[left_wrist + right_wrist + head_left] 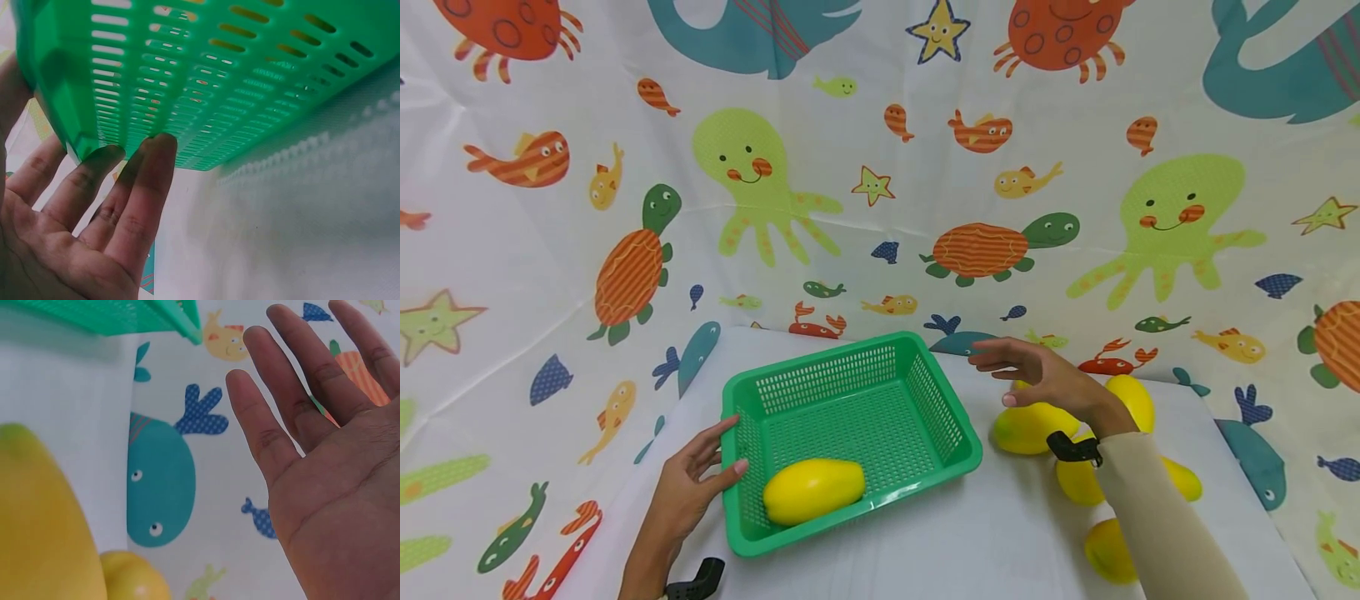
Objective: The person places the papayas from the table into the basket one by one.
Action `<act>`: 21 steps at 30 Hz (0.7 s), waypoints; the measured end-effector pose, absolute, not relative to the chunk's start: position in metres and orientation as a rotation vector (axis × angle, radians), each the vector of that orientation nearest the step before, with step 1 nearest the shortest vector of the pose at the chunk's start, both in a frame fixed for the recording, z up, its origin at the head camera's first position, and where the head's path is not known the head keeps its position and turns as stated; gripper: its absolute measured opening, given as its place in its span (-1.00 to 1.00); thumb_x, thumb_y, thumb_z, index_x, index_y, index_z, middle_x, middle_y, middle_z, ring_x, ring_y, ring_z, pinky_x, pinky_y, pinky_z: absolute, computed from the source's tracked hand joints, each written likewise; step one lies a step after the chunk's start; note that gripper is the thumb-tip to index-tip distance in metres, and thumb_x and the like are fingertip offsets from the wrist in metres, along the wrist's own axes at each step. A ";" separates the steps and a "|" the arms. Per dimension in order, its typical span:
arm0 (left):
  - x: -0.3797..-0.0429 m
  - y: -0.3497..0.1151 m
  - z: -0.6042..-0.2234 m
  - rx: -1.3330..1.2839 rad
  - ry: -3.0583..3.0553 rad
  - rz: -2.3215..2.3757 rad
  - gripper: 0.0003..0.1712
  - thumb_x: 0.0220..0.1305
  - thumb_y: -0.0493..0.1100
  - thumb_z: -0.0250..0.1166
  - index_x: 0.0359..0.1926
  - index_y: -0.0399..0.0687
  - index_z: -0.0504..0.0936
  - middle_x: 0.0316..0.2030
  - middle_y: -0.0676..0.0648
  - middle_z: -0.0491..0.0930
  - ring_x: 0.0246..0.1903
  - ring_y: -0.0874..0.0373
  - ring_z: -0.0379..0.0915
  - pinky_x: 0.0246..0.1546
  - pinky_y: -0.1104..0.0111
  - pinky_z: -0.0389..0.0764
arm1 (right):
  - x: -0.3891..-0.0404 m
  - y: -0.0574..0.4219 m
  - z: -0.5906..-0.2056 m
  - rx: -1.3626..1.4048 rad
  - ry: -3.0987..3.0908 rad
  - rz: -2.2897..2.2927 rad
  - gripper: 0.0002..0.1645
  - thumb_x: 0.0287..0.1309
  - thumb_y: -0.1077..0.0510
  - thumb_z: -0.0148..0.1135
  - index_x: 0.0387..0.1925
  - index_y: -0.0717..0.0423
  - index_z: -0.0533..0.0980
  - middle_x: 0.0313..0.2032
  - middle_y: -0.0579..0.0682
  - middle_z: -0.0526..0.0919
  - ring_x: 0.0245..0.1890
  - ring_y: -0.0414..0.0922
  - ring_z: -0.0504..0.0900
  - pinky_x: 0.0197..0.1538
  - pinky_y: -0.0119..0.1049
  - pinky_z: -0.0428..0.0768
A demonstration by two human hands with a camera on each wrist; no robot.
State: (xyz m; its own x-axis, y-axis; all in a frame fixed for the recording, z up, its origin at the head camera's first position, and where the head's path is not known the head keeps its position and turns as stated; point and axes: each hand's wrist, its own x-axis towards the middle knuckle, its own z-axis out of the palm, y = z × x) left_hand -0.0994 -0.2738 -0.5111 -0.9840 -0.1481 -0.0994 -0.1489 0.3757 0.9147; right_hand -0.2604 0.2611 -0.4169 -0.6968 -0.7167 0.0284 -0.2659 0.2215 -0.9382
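Note:
A green plastic basket (850, 358) with slotted walls sits on the white-covered table. In its near left corner lies one yellow, mango-like fruit (814, 492). My left hand (688, 471) is at the basket's left side, its thumb on the rim and its extended fingers (147, 194) touching the slotted outer wall. My right hand (1037, 371) is raised to the right of the basket, fingers loosely extended and nothing in them. Just below it is another yellow fruit (1030, 429), which also looks large in the right wrist view. The right palm (344, 487) shows bare there.
Several more yellow fruits (1111, 550) lie around and partly behind the right forearm (1165, 517). A white cloth (985, 150) printed with sea animals hangs behind and at both sides. White table surface (1000, 533) lies in front of the basket.

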 end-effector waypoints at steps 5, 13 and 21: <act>-0.099 -0.274 -0.511 -0.267 2.624 1.717 -0.18 0.45 0.11 0.41 0.62 0.30 0.31 0.56 -0.15 0.38 0.34 -0.11 0.49 0.31 -0.05 0.64 | -0.258 0.269 -0.419 -0.877 2.110 -1.482 -0.11 0.28 0.29 0.37 0.59 0.03 0.29 0.52 0.18 0.42 0.51 0.02 0.44 0.43 -0.38 0.50; -0.099 -0.275 -0.511 -0.214 2.608 1.774 -0.19 0.45 0.03 0.43 0.62 0.27 0.32 0.52 -0.16 0.45 0.05 0.46 0.55 -0.01 0.51 0.69 | -0.257 0.277 -0.423 -0.858 2.127 -1.499 -0.11 0.22 0.24 0.37 0.57 -0.08 0.33 0.53 0.09 0.42 0.55 -0.02 0.38 0.45 -0.45 0.45; -0.099 -0.274 -0.510 -0.229 2.597 1.778 -0.19 0.45 0.04 0.43 0.62 0.28 0.31 0.52 -0.15 0.44 0.05 0.45 0.55 -0.03 0.51 0.70 | -0.254 0.289 -0.429 -0.773 2.187 -1.478 -0.11 0.25 0.20 0.37 0.58 -0.10 0.32 0.53 0.08 0.43 0.51 -0.10 0.43 0.41 -0.39 0.50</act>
